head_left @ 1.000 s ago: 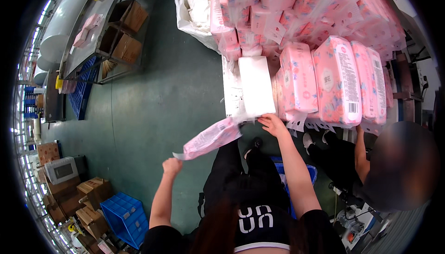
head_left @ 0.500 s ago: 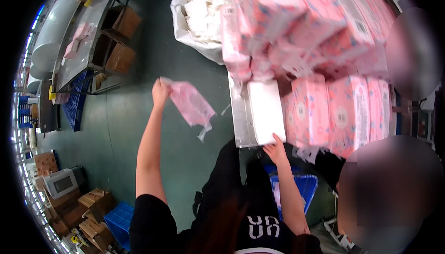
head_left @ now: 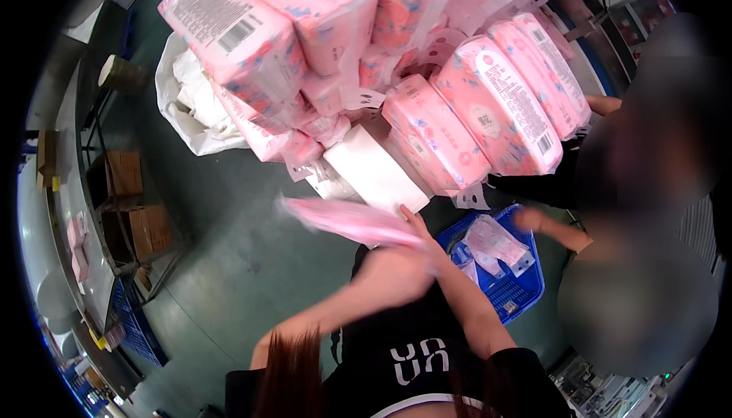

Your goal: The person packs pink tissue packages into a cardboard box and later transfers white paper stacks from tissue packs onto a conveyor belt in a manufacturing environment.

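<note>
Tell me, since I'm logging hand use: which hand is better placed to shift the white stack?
Probably the right hand: its fingertips are at the near end of the white stack. The left hand, blurred, holds the pink wrapper.

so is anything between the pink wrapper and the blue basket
Yes: in this view the right forearm lies between the pink wrapper in the left hand and the blue basket. Whether it blocks at that height is unclear.
</note>
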Demonstrator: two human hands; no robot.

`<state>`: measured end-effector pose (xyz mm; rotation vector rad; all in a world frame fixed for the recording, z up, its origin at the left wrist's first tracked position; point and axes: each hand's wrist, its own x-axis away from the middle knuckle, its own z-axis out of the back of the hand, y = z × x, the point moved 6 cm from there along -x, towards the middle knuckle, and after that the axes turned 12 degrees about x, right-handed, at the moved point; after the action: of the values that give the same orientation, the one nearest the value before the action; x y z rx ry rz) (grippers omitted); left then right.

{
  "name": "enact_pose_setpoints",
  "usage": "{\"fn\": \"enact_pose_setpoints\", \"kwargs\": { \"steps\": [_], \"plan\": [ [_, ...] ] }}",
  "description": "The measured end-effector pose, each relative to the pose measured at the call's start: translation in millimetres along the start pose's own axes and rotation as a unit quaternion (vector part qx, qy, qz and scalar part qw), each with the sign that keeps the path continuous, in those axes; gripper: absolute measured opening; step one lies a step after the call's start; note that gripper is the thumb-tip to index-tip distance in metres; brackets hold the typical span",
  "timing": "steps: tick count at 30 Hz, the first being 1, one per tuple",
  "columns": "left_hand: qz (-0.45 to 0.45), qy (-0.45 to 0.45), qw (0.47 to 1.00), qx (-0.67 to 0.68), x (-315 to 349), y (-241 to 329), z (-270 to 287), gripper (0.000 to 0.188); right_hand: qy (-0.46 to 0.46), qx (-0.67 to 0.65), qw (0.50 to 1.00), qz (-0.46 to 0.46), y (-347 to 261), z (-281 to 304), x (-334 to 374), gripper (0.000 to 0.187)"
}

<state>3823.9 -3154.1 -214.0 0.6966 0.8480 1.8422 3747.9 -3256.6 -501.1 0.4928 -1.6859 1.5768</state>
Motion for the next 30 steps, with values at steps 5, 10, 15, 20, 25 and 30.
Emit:
{"fn": "enact_pose_setpoints", "kwargs": {
  "steps": [5, 10, 15, 20, 25, 30],
  "plan": [
    [-0.426, -0.212, 0.875, 0.094, -36, 175, -194, 0.018, -0.002, -0.195, 0.979, -0.053, 6, -24, 17, 0.074],
    [-0.346, -0.279, 0.8, 0.404, -43, 114, -170, 0.058, 0.019, -0.246, 0.968, -0.051, 31, -15, 10, 0.101],
    [0.218, 0.39, 0.876, 0.179, -21, -230, 1, 0.044, -0.064, -0.328, 0.942, -0.043, 24, -10, 2, 0.067],
    [0.155, 0.338, 0.928, -0.02, -36, -308, 37, 0.056, -0.059, -0.278, 0.956, -0.075, 12, 3, 6, 0.073],
    [0.224, 0.245, 0.943, 0.018, -31, -299, 8, 0.065, 0.054, -0.137, 0.989, -0.031, -11, 22, 9, 0.074],
    [0.334, 0.186, 0.914, 0.134, -13, -383, 0, 0.07, 0.076, -0.099, 0.991, 0.051, -16, 29, -19, 0.068]
  ]
}}
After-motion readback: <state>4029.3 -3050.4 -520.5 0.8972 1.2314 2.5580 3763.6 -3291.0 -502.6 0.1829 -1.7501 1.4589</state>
